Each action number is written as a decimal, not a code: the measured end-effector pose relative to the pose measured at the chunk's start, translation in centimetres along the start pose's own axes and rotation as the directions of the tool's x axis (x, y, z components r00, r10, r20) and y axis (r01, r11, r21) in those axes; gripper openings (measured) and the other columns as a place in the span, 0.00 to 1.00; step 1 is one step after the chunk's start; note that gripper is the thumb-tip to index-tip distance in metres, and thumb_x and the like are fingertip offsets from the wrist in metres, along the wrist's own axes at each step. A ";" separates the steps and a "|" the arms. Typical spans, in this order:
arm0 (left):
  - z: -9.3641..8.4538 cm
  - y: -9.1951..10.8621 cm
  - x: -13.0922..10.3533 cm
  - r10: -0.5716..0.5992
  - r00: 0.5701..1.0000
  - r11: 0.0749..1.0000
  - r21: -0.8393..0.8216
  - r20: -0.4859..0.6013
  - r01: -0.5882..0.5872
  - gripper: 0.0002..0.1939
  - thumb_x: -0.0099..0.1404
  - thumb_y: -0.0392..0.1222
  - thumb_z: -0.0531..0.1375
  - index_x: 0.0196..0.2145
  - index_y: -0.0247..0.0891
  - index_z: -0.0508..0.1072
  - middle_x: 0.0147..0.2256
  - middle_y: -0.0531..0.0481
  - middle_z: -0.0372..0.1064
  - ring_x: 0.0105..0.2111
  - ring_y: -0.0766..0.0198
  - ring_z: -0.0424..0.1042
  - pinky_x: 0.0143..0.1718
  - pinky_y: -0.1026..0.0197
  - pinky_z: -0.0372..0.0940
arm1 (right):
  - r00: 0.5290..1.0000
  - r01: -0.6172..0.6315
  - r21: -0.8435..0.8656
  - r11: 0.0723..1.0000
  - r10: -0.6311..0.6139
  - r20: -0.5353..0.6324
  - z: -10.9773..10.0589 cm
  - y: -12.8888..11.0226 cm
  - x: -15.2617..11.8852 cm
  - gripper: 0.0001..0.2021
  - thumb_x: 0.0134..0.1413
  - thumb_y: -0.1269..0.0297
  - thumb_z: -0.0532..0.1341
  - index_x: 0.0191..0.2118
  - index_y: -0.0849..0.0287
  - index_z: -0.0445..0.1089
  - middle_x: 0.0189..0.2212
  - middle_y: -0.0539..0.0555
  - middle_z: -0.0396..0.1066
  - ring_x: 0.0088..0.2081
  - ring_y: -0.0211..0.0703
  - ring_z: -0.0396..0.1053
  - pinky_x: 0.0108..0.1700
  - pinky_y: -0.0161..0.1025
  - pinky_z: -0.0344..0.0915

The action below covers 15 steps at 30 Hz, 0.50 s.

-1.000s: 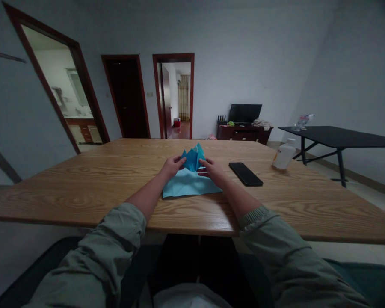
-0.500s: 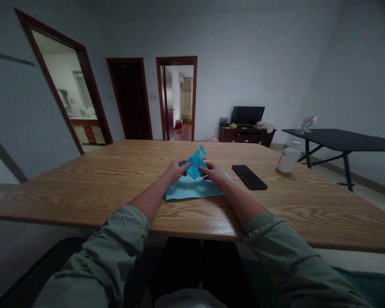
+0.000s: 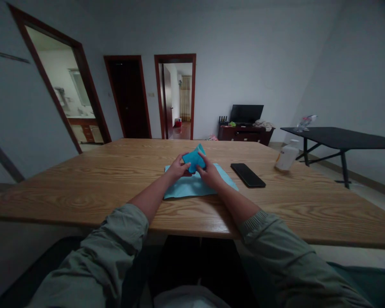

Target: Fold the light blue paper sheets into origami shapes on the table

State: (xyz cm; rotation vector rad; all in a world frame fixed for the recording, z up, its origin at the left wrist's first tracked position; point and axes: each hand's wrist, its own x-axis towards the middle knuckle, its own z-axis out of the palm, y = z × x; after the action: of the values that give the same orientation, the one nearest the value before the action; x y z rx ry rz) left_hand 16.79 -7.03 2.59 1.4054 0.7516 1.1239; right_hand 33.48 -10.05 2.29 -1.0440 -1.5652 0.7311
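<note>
A folded piece of blue paper [image 3: 193, 160] is held up between both hands, its pointed tip rising at the upper right. My left hand [image 3: 179, 167] grips its left side, thumb on the near face. On the right side my right hand [image 3: 209, 172] is closed on it, thumb pressed near its lower middle. Under the hands a light blue sheet [image 3: 189, 187] lies flat on the wooden table [image 3: 122, 188], partly covered by my right hand and wrist.
A black phone [image 3: 248, 175] lies to the right of the sheet. Farther right stands a clear plastic bottle [image 3: 287, 156] with a pale cap. Beyond the wooden table are a black folding table [image 3: 340, 137] and a television [image 3: 247, 114] on a dark cabinet.
The folded paper has gone from a spread diamond shape with visible creases to a more compact, smooth-faced shape. My right hand has shifted its grip inward along it.
</note>
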 end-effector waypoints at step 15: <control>0.3 -0.1 -0.7 0.002 0.986 0.997 -0.071 0.164 0.010 0.38 0.52 0.42 0.66 0.58 0.44 0.55 0.31 0.53 0.72 0.30 0.65 0.73 0.39 0.55 0.69 | 0.964 0.261 -0.369 0.892 -0.225 0.138 1.0 -1.1 -1.1 0.30 0.56 0.63 0.56 0.64 0.50 0.51 0.62 0.55 0.53 0.62 0.53 0.51 0.60 0.51 0.53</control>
State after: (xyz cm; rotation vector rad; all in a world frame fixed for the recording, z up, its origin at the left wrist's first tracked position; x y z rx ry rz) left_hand 16.80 -7.73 2.35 1.4156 0.5904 1.0082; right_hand 32.26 -11.38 2.50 -1.0763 -1.9301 0.3050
